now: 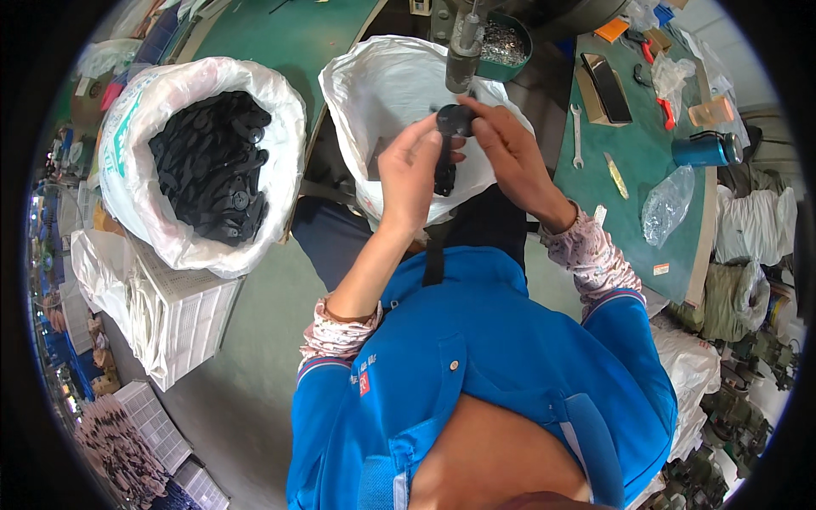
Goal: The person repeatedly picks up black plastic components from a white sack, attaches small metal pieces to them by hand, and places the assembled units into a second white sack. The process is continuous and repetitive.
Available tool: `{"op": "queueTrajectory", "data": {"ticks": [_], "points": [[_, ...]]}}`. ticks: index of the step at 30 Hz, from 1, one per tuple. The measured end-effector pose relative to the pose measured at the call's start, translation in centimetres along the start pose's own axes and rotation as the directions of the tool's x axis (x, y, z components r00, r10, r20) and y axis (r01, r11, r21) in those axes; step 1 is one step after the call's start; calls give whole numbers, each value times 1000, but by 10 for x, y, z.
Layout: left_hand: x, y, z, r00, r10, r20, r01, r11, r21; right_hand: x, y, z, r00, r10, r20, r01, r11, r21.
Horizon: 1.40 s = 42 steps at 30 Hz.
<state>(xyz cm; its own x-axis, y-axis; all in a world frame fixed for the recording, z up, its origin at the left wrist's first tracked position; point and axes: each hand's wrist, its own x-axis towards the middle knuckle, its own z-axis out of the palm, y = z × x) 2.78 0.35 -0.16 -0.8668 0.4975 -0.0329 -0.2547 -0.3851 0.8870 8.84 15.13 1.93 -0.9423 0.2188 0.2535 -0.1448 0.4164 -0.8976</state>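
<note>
A black plastic part with a round, disc-like head (456,121) is held up between both hands, over a white plastic bag (361,89). My left hand (408,174) grips it from the left, thumb and fingers closed on its edge. From the other side my right hand (510,153) pinches the round head between thumb and index finger. Just above the hands hangs a machine's vertical metal spindle (461,66). Below the held part, more black shows against the bag's near side; whether it belongs to the same piece I cannot tell.
At the left, another white bag (285,161) brims with black parts (208,166), beside a white crate (200,319). A green bin of small metal pieces (503,44) stands behind the spindle. The right green table (586,195) carries a wrench (577,136), phone (605,88) and blue flask (707,150).
</note>
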Motion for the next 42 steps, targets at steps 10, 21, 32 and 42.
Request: {"op": "queueTrajectory", "data": {"ticks": [10,21,32,42], "points": [[-1,-7,-5,995,12,97,-13,1000,16,52,-32,-44,980,170,-99,-131,938,320],[1,-4,-21,999,3,53,-7,998,64,134,-54,-69,937,339,84,-342,846,409],[-14,27,-117,979,152,-139,-91,924,372,70,-28,-70,966,251,56,-254,898,359],[-40,114,-267,966,245,87,70,-566,821,78,-34,-73,980,190,63,-200,893,404]]}}
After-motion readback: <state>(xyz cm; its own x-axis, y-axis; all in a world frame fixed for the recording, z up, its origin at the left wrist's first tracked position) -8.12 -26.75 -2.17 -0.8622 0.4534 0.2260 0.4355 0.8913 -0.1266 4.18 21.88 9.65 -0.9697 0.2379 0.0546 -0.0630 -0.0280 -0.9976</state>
